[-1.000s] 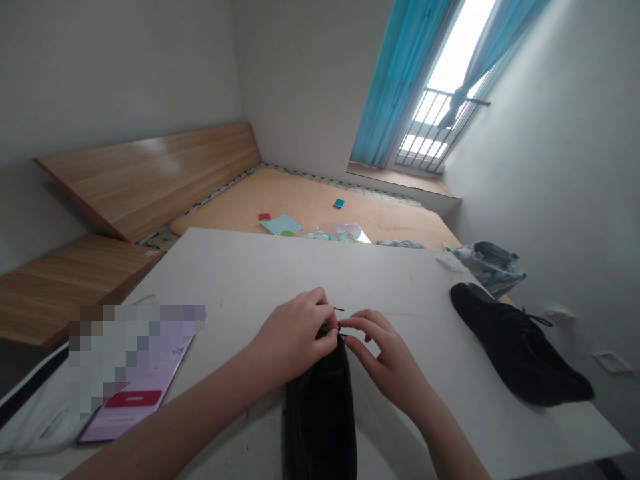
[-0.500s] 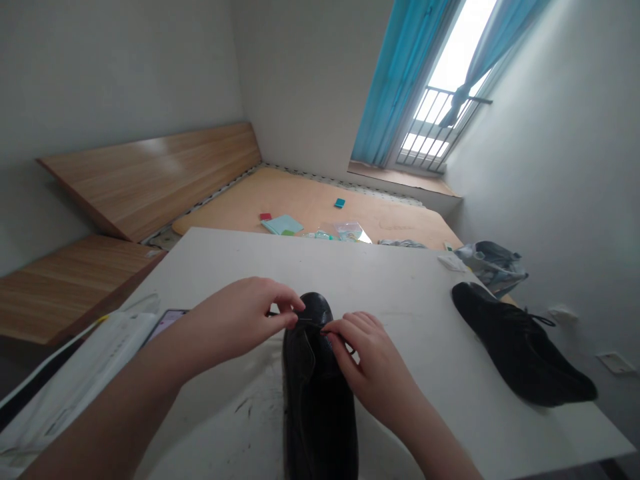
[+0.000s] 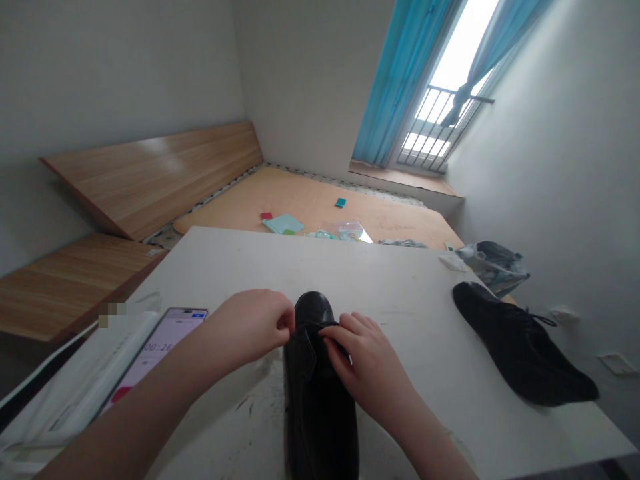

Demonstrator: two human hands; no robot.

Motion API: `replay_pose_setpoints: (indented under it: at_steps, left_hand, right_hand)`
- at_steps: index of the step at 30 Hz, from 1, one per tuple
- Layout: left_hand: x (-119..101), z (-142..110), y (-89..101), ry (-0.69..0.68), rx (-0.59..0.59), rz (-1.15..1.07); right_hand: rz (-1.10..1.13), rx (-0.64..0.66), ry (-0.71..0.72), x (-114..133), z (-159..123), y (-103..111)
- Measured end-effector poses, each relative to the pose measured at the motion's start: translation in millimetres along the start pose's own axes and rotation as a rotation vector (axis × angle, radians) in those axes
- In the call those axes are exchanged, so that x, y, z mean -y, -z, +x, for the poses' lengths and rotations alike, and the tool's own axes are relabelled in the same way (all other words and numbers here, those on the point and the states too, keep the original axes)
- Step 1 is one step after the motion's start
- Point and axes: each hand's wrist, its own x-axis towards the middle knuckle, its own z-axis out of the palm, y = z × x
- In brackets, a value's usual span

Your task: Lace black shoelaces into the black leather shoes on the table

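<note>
A black lace-up shoe (image 3: 320,427) lies on the white table in front of me, its toe pointing away and its opening towards me. My left hand (image 3: 263,320) is at the shoe's left side, fingers curled in a closed pinch by the eyelets; the black lace there is mostly hidden by the fingers. On the other side, my right hand (image 3: 363,350) pinches the dark lace over the front of the opening, thumb and index finger together. A second black shoe (image 3: 520,347), its lace tied in a bow, rests at the table's right.
On the left, a phone (image 3: 170,333) showing a timer lies beside a white packet (image 3: 95,367). The white table (image 3: 240,257) meets a wooden bed board (image 3: 300,193) holding small items. A grey plastic bag (image 3: 495,263) sits past the right edge.
My left hand has drawn down and left, away from the shoe's toe, its fingers curling closed. More of the phone now shows. My right hand stays nearly in place.
</note>
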Motion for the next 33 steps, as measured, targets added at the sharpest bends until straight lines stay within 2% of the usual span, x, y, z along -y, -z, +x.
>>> replay_pose_setpoints:
  at_steps: [6, 13, 19, 24, 28, 33]
  left_hand:
    - [-2.0, 2.7, -6.2, -0.017, 0.011, -0.030]
    - [-9.3, 5.4, -18.2, -0.056, 0.006, -0.034]
    - [-11.9, 5.8, -20.5, -0.075, 0.010, -0.013]
    - [-10.5, 6.0, -20.3, -0.076, 0.001, -0.021]
    - [-12.7, 3.5, -13.7, -0.108, -0.028, -0.079]
    - [-19.5, -2.3, 0.8, -0.305, -0.106, -0.287]
  right_hand:
    - [0.007, 0.052, 0.003, 3.7, 1.5, 1.3]
    - [-0.051, 0.178, -0.027, 14.9, 8.7, 3.5]
    - [-0.152, 0.156, -0.090, 20.8, 14.5, -4.9]
    - [-0.148, 0.141, -0.076, 19.6, 15.7, -7.4]
    - [-0.061, 0.092, -0.069, 15.2, 12.9, 1.1]
    - [0.251, 0.000, -0.132, 8.7, 6.4, 27.4]
